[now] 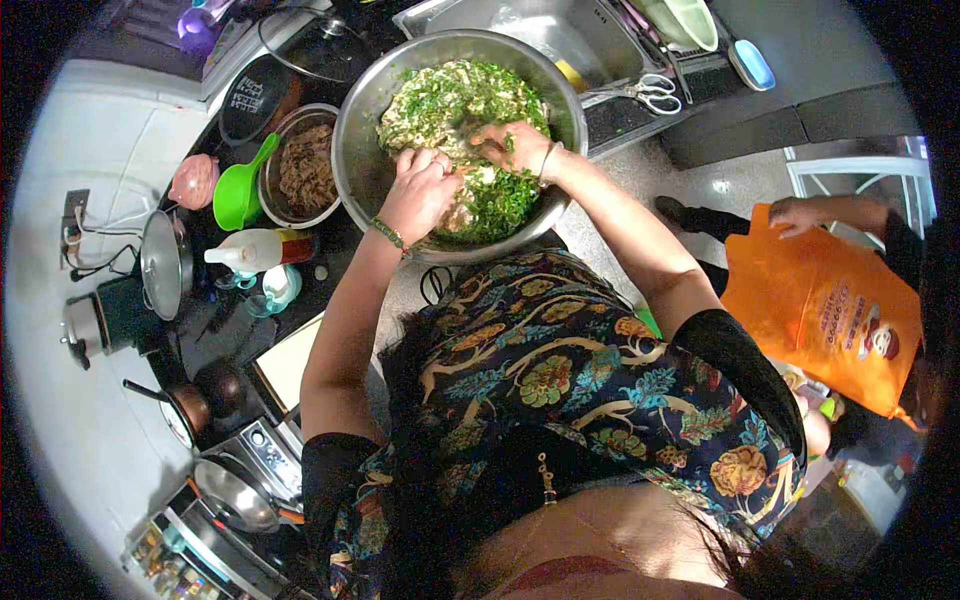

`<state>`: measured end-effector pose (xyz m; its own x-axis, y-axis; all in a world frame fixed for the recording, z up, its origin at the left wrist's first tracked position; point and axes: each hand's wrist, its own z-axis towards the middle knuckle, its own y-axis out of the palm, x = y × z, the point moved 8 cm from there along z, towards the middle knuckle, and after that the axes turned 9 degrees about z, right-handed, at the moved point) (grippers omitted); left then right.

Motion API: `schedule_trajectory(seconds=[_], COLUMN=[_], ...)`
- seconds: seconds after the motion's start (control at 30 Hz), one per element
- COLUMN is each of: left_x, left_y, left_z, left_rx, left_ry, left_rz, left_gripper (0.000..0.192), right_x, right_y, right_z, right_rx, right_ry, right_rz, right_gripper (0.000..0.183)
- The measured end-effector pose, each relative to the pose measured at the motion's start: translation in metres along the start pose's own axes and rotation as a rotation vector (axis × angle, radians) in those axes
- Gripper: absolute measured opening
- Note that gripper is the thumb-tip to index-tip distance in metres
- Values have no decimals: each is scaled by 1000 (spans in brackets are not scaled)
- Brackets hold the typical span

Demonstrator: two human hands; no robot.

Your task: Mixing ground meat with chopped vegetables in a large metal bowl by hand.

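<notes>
A large stainless steel bowl is in front of me, with the sink behind it. It holds a pale, crumbly food mixture flecked with chopped greens, and a heap of darker chopped greens at the near right. My left hand reaches in over the near left rim, its curled fingers on the mixture. Near the middle of the bowl is my right hand, bits of green stuck to it and its fingertips in the food. Whether either hand grips some of the mixture is hidden.
Left of the bowl stand a container of brown food, a green scoop and a squeeze bottle. Kitchen scissors lie by the sink. At right, another person's hand is on an orange cloth item bearing writing.
</notes>
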<state>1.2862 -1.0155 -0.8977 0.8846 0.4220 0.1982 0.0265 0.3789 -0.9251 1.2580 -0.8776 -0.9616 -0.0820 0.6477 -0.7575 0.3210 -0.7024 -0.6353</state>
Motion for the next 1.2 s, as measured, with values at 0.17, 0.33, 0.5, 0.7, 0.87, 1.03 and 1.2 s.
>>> schedule_trajectory(seconds=[0.17, 0.33, 0.5, 0.7, 0.87, 1.03, 1.2], left_x=[3, -1, -4, -26, -47, -88, -103], left_y=[23, 17, -11, -59, -115, -136, -121], left_z=[-2, 1, 9, 14, 46, 88, 156], left_rx=[-113, -113, -38, 143, 210, 331, 346], left_ry=[87, 75, 47, -19, -76, -157, -269], left_rz=[34, 22, -68, 44, 166, 194, 278], left_gripper=[3, 3, 4, 7, 10, 14, 8], right_x=[0, 5, 6, 4, -6, -11, -14], right_y=[7, 11, 9, 10, 15, 25, 29], right_z=[-7, -13, -18, -25, -28, -25, -30], right_rx=[40, -20, 28, 128, 148, 112, 50], right_ry=[-15, 57, -9, -136, -61, -58, 12], right_rz=[55, 100, 104, 31, 113, 3, -50], right_gripper=[30, 30, 28, 30, 31, 27, 25])
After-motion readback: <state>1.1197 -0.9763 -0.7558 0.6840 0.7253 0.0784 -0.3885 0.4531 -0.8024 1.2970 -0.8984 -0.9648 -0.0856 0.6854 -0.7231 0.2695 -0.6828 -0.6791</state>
